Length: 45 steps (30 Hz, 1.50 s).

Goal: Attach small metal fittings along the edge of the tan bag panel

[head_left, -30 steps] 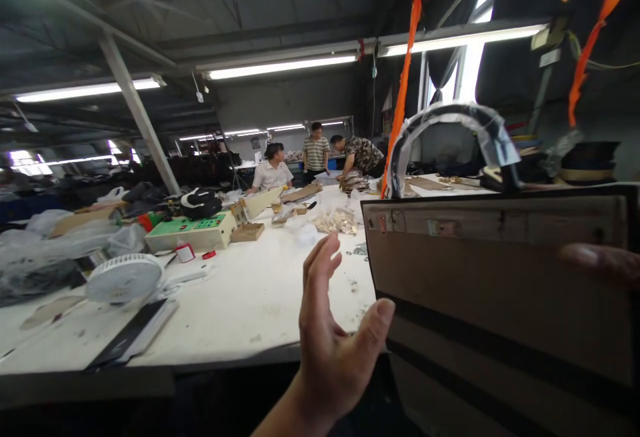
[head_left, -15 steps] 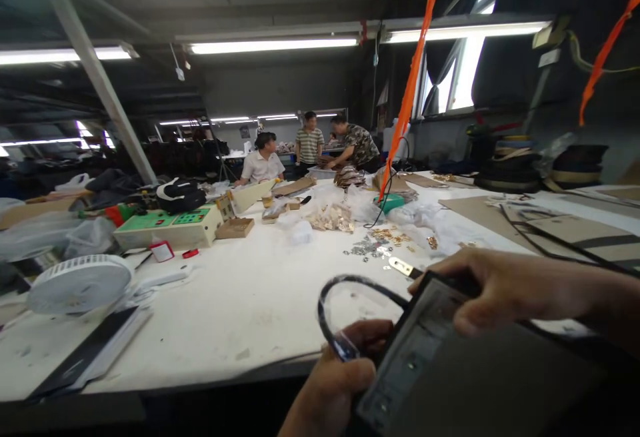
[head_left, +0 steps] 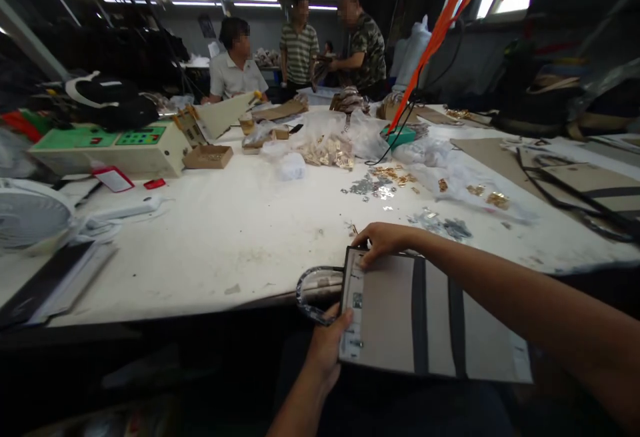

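Observation:
A flat beige bag (head_left: 400, 317) with two dark vertical stripes lies across my lap and the table's near edge. Its handle (head_left: 313, 290), wrapped in clear plastic, loops out to the left. My left hand (head_left: 327, 350) grips the bag's lower left edge, thumb on top. My right hand (head_left: 383, 240) holds the bag's upper left corner with fingers curled over it, the forearm reaching in from the right.
The white worktable (head_left: 240, 237) carries scattered metal fittings (head_left: 380, 187), plastic bags, a green-topped machine (head_left: 107, 147), a white fan (head_left: 27, 214) at left and flat cardboard bags (head_left: 590, 180) at right. Three people (head_left: 300, 44) are at the far end. An orange strap (head_left: 435, 30) hangs down.
The bag came down from upright in front of my face to flat on my lap. My left hand, open before, now grips its edge. My view tilted downward.

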### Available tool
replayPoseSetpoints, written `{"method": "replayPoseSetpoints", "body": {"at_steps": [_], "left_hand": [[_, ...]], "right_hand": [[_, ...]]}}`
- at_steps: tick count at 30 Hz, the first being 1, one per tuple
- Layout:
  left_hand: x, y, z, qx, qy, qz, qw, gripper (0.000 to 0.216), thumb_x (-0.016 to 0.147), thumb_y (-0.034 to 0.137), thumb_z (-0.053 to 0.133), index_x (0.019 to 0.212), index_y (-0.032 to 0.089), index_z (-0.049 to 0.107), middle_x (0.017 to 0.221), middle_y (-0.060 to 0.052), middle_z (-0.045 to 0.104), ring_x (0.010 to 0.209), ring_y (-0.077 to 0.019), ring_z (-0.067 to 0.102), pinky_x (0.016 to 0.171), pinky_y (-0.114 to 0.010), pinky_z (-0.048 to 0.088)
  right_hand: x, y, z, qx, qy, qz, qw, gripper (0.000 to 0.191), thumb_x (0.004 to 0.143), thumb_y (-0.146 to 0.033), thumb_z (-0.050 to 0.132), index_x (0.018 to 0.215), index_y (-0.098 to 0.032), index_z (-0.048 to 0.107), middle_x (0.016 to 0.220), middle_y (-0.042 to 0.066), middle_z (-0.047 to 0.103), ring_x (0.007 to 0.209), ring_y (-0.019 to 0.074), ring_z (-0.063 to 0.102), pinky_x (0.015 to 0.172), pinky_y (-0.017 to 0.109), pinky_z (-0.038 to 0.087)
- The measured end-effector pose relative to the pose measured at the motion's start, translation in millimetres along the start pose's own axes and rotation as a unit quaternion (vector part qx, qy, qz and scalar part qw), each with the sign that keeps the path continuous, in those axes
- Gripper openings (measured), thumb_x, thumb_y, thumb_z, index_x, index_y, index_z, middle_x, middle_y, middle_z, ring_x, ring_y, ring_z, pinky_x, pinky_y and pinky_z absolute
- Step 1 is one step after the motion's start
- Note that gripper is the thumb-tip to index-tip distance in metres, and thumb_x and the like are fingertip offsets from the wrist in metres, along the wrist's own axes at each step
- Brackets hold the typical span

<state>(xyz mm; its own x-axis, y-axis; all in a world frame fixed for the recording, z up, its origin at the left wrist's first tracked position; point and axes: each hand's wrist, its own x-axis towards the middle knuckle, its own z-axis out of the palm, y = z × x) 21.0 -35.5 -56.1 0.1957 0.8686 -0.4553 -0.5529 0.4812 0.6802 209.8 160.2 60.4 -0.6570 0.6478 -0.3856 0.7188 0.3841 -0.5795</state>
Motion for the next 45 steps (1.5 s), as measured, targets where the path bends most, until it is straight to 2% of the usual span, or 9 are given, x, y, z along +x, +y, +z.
{"method": "replayPoseSetpoints", "body": {"at_steps": [5, 8, 11, 14, 22, 29, 37, 42, 45], "left_hand": [[1.9, -1.3, 10.2, -0.001, 0.032, 0.004, 0.999, 0.059, 0.077, 0.044, 0.08, 0.123, 0.009, 0.067, 0.105, -0.015, 0.074, 0.084, -0.0229, 0.072, 0.079, -0.032, 0.057], [-1.8, -2.7, 15.1, 0.002, 0.055, 0.003, 0.998, 0.059, 0.078, 0.044, 0.079, 0.123, 0.009, 0.067, 0.105, -0.015, 0.073, 0.086, -0.0237, 0.072, 0.077, -0.032, 0.057], [-4.2, -3.6, 21.5, -0.016, 0.079, -0.008, 0.997, 0.058, 0.075, 0.043, 0.08, 0.12, 0.008, 0.068, 0.103, -0.015, 0.074, 0.087, -0.0245, 0.072, 0.079, -0.032, 0.057], [-2.2, 0.3, 30.4, -0.043, 0.095, -0.018, 0.994, 0.057, 0.073, 0.04, 0.082, 0.119, 0.009, 0.068, 0.101, -0.015, 0.074, 0.088, -0.0244, 0.072, 0.079, -0.032, 0.057], [6.5, 11.1, 44.4, -0.086, 0.13, -0.024, 0.988, 0.057, 0.062, 0.033, 0.085, 0.109, 0.005, 0.069, 0.088, -0.014, 0.074, 0.078, -0.0219, 0.071, 0.072, -0.027, 0.055], [6.3, 11.2, 46.0, -0.068, 0.144, -0.015, 0.987, 0.06, 0.059, 0.036, 0.085, 0.107, 0.004, 0.068, 0.086, -0.013, 0.073, 0.073, -0.0217, 0.069, 0.067, -0.027, 0.053], [7.2, 8.3, 45.4, -0.07, 0.13, -0.018, 0.989, 0.056, 0.062, 0.036, 0.083, 0.105, 0.004, 0.068, 0.083, -0.012, 0.072, 0.071, -0.0213, 0.069, 0.067, -0.027, 0.052], [6.7, 11.0, 47.2, -0.058, 0.124, -0.01, 0.991, 0.052, 0.066, 0.035, 0.08, 0.106, 0.005, 0.068, 0.083, -0.012, 0.072, 0.07, -0.0206, 0.068, 0.064, -0.026, 0.051], [7.1, 10.1, 46.3, -0.063, 0.115, -0.015, 0.991, 0.054, 0.066, 0.036, 0.08, 0.11, 0.005, 0.068, 0.085, -0.012, 0.072, 0.069, -0.0205, 0.068, 0.065, -0.028, 0.052]], "right_hand": [[6.9, 15.2, -2.4, 0.009, 0.02, 0.006, 1.0, 0.075, 0.066, -0.06, 0.081, 0.13, -0.022, 0.07, 0.113, 0.003, 0.072, 0.097, 0.0192, 0.065, 0.086, 0.024, 0.046], [-8.2, 4.1, -6.1, 0.036, 0.167, 0.018, 0.985, 0.06, 0.076, -0.06, 0.075, 0.12, -0.02, 0.075, 0.096, 0.003, 0.072, 0.081, 0.0139, 0.063, 0.076, 0.023, 0.045], [-36.8, -26.1, -3.3, 0.131, 0.397, 0.009, 0.908, 0.045, 0.087, -0.058, 0.066, 0.093, -0.015, 0.075, 0.072, 0.002, 0.063, 0.061, 0.0092, 0.052, 0.058, 0.023, 0.039], [-60.6, -53.6, 15.8, 0.304, 0.497, -0.045, 0.811, 0.039, 0.089, -0.053, 0.066, 0.09, -0.014, 0.068, 0.061, -0.001, 0.052, 0.05, 0.0073, 0.043, 0.047, 0.022, 0.035], [-45.3, -38.3, 100.6, 0.468, 0.504, -0.126, 0.715, 0.034, 0.094, -0.041, 0.064, 0.077, -0.013, 0.06, 0.064, 0.001, 0.055, 0.053, 0.0097, 0.053, 0.051, 0.023, 0.045], [-43.1, -53.6, 87.8, 0.617, 0.487, -0.146, 0.6, 0.053, 0.091, -0.041, 0.064, 0.059, -0.016, 0.03, 0.05, -0.005, 0.031, 0.04, 0.007, 0.035, 0.044, 0.024, 0.038], [-32.6, -54.2, 100.3, 0.6, 0.452, -0.177, 0.636, 0.049, 0.093, -0.036, 0.061, 0.058, -0.016, 0.033, 0.049, -0.004, 0.031, 0.04, 0.008, 0.034, 0.041, 0.024, 0.033], [-30.3, -69.8, 92.7, 0.456, 0.395, -0.14, 0.785, 0.052, 0.096, -0.039, 0.061, 0.054, -0.015, 0.043, 0.049, -0.001, 0.043, 0.046, 0.0084, 0.043, 0.048, 0.024, 0.035], [-33.1, -75.1, 82.5, 0.422, 0.366, -0.127, 0.819, 0.054, 0.096, -0.042, 0.06, 0.052, -0.015, 0.045, 0.049, 0.001, 0.045, 0.047, 0.009, 0.044, 0.049, 0.024, 0.036]]}}
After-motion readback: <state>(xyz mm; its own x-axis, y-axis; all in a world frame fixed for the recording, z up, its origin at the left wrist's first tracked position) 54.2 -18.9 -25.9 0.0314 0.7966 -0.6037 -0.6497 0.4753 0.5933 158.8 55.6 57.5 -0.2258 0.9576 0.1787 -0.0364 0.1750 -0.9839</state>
